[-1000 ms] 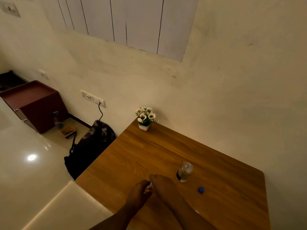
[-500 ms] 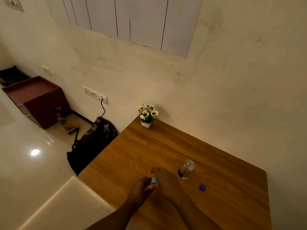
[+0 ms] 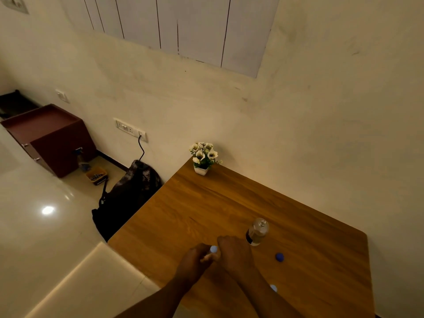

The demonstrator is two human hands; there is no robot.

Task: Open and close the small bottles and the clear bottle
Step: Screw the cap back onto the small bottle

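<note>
Your two hands meet over the near part of the wooden table (image 3: pixel 206 203), close to its left edge. Your left hand (image 3: pixel 195 262) is curled around a small bottle (image 3: pixel 213 249), of which only the pale blue rounded top shows between thumb and fingers; the body is hidden inside the fist. Your right hand (image 3: pixel 234 251) lies against that same top from the right, fingers bent over it, but whether it actually pinches the cap or only rests on it cannot be told from this angle (the knuckles cover the contact).

Just to the right of your right hand stands the clear bottle (image 3: pixel 257 231), upright on the table, its neck open with no cap on it and a dark label at its lower left side. A blue cap (image 3: pixel 279 257) lies on the wood, a little to the right of the clear bottle and nearer you, apart from both it and your hands. By your right forearm, near the bottom edge, a second pale blue object (image 3: pixel 273 288) peeks out, mostly hidden.

At the far left corner of the table sits a small white pot of flowers (image 3: pixel 204 158) against the wall.
</note>
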